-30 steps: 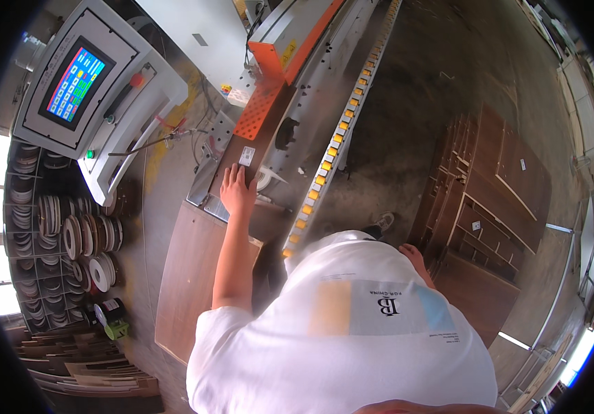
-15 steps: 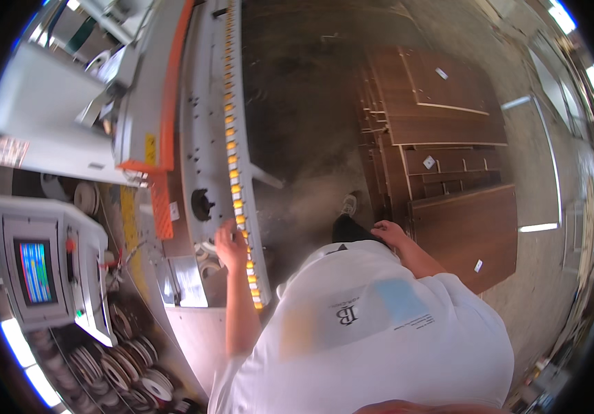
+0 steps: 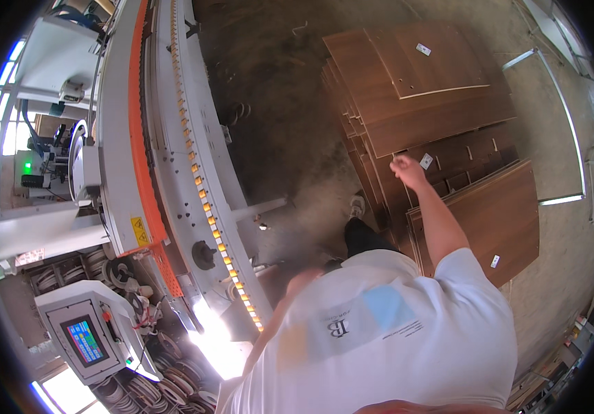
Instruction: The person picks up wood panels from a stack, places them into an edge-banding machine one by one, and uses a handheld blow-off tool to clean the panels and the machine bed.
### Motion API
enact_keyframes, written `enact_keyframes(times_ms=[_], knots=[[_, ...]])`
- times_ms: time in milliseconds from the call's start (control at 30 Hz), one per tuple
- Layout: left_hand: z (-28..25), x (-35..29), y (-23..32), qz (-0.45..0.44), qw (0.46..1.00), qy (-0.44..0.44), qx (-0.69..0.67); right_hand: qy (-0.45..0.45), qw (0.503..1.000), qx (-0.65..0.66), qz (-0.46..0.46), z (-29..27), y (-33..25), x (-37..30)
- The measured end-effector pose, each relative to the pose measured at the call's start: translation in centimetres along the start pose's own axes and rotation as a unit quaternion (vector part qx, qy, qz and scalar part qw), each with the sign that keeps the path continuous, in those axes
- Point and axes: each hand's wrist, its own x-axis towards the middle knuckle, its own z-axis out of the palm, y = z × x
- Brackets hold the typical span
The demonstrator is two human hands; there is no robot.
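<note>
My right hand [image 3: 407, 170] is stretched forward over the stacked brown wood panels [image 3: 441, 127], its fingers curled in beside the light edge of an upper panel. Whether they grip that edge or anything else is hidden. My left hand [image 3: 304, 281] is a blur close to my belly, between my body and the machine's roller edge, and its fingers cannot be made out. A separate brown panel [image 3: 479, 224] with a small white label lies nearest me on the right, beneath my right forearm.
On my left runs a long grey machine with a row of yellow rollers [image 3: 204, 196] and an orange guard [image 3: 142, 138]. A control screen [image 3: 85, 339] stands at lower left near several rolls of edge strip [image 3: 173, 379]. A metal bar [image 3: 259, 208] juts from the machine.
My left hand has left the roller edge and come in toward my belly. My right hand has moved forward from near my hip to over the panels. The view has shifted.
</note>
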Motion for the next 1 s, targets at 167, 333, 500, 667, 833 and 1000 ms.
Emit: enact_keyframes(times_ms=[167,333,500,667,833,1000], knots=[[-1.9,0.6,0.8,-0.080,0.995,-0.019,-0.048,0.057,0.992,-0.108,0.021,-6.3,-1.5,12.2],[3.0,-1.4,-3.5,-0.120,0.993,-0.011,-0.004,0.102,0.969,-0.214,0.071,-10.3,-6.3,18.7],[1.5,-2.4,-2.0,-0.176,0.982,-0.056,-0.033,0.097,0.949,-0.284,0.101,-11.5,-7.4,21.6],[0.0,-1.3,-1.2,-0.186,0.978,-0.088,-0.015,0.104,0.939,-0.305,0.119,-12.1,-9.3,21.9],[-3.4,5.5,1.1,-0.123,0.983,-0.116,0.074,0.126,0.952,-0.264,0.092,-11.8,-7.0,21.5],[-8.7,17.8,7.3,-0.080,0.995,-0.052,-0.031,0.062,0.958,-0.277,0.042,-4.3,-6.8,9.9]])
